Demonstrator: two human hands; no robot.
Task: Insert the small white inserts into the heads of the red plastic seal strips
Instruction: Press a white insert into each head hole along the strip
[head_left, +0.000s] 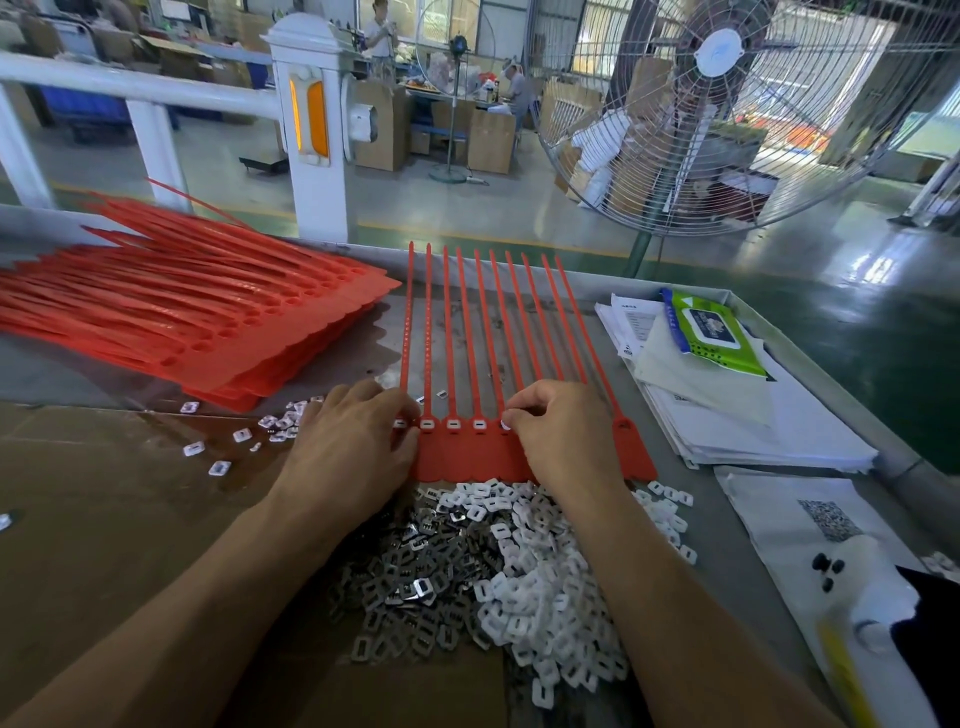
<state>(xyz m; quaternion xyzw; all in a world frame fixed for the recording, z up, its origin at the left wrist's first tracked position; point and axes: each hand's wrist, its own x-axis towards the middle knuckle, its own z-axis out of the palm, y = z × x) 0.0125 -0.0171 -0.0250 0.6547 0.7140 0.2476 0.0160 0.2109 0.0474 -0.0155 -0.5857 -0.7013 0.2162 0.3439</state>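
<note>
While my left hand (358, 436) presses curled fingers onto the joined red strip heads (467, 452) at mid-frame, my right hand (561, 431) pinches a white insert (505, 425). I count three heads visibly filled; the far-right head (623, 425) looks empty, and a large red stack (208, 317) waits upper left.

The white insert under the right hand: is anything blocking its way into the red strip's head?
Nothing visible does. The right hand pinches the insert right at the head of the red strip; its fingers hide the slot itself.

A row of joined seal strips (483, 447) lies in the middle of the bench (727, 457). A stack of more strips (208, 317) lies to its left. A pile of inserts (530, 577) lies in front. Papers (737, 415) lie on the right, a fan (727, 104) behind.
</note>
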